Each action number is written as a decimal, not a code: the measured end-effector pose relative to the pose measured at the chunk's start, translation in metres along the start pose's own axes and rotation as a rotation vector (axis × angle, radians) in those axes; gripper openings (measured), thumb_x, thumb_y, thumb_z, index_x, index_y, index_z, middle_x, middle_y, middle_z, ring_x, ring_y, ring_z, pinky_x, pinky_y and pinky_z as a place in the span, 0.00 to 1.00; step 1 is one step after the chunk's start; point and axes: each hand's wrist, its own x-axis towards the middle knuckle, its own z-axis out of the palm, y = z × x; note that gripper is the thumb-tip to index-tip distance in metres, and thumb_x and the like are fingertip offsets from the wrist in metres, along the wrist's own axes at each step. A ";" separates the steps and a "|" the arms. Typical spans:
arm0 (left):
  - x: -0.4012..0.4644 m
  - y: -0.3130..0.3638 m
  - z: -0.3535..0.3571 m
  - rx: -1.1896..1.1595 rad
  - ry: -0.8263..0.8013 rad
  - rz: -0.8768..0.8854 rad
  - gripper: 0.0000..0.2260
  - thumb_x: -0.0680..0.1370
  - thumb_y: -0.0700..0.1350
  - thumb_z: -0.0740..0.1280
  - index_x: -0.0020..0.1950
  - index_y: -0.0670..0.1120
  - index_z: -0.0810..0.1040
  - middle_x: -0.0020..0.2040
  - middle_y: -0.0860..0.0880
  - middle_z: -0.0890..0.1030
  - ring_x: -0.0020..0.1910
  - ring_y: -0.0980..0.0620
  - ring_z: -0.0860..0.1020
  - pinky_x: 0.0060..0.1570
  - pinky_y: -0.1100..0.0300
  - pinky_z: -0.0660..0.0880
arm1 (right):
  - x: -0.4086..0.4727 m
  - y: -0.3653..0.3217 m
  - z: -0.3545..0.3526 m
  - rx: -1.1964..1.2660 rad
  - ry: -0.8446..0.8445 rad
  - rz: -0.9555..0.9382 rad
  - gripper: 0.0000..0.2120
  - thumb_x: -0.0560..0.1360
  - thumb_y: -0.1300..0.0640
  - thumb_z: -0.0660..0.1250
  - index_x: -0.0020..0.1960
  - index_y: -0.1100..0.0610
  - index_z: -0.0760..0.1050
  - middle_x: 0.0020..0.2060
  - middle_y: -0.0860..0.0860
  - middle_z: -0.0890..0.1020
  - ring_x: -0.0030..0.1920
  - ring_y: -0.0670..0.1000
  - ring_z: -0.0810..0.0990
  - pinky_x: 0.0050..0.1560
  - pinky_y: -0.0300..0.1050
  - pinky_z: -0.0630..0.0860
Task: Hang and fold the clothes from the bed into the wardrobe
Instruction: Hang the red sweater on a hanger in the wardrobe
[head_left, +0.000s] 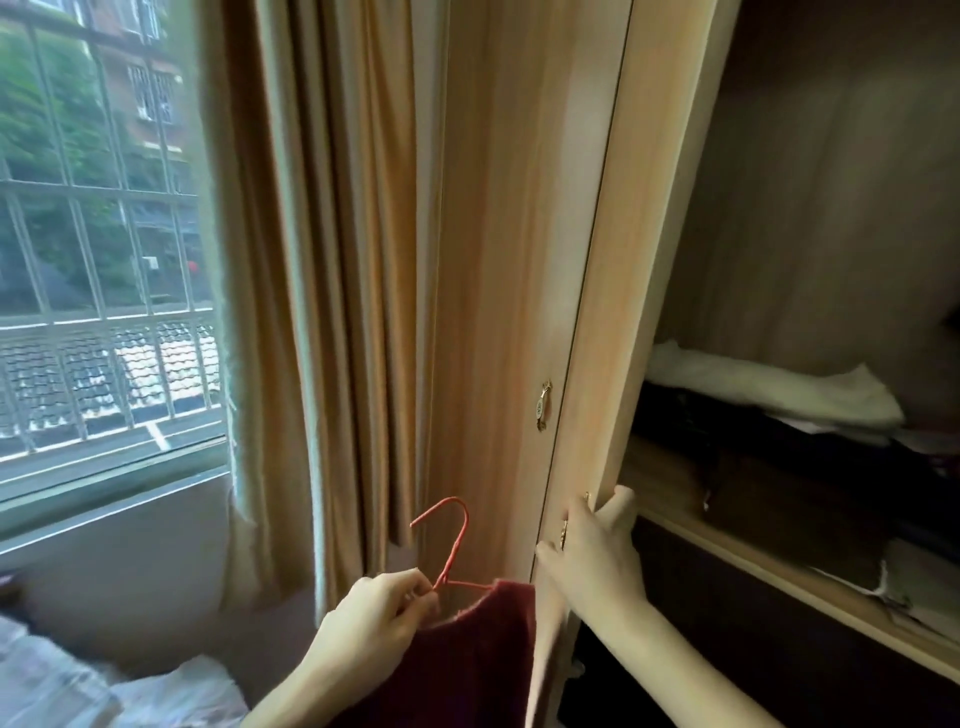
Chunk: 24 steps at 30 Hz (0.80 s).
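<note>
No readable text, labels, brand names, numbers or signs appear anywhere in the frame. The small oval plate of the wardrobe door handle (543, 406), right of centre, carries a faint mark too small and blurred to make out.

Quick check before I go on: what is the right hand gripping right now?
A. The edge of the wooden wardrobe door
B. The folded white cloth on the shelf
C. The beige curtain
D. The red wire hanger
A: the right hand wraps the edge of the light wooden wardrobe door; the left hand holds the red wire hanger.
</note>
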 end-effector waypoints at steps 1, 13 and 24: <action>0.000 -0.005 -0.004 0.003 0.006 0.001 0.04 0.77 0.56 0.64 0.43 0.61 0.75 0.38 0.66 0.79 0.37 0.62 0.76 0.43 0.58 0.76 | -0.001 -0.012 0.004 -0.036 -0.024 -0.018 0.16 0.74 0.48 0.68 0.56 0.55 0.68 0.65 0.60 0.54 0.58 0.54 0.72 0.51 0.38 0.78; 0.011 -0.087 -0.060 -0.049 0.026 0.030 0.04 0.78 0.54 0.65 0.43 0.59 0.75 0.32 0.61 0.77 0.33 0.60 0.72 0.40 0.60 0.74 | 0.030 -0.123 0.083 0.100 -0.117 -0.216 0.12 0.77 0.54 0.63 0.61 0.51 0.70 0.76 0.58 0.53 0.70 0.56 0.69 0.68 0.51 0.70; 0.036 -0.122 -0.116 -0.085 -0.134 0.227 0.09 0.78 0.48 0.65 0.38 0.57 0.76 0.30 0.56 0.75 0.30 0.61 0.69 0.34 0.65 0.67 | 0.102 -0.137 0.094 0.217 0.143 -0.204 0.05 0.77 0.63 0.60 0.48 0.54 0.68 0.48 0.51 0.78 0.44 0.47 0.72 0.34 0.30 0.62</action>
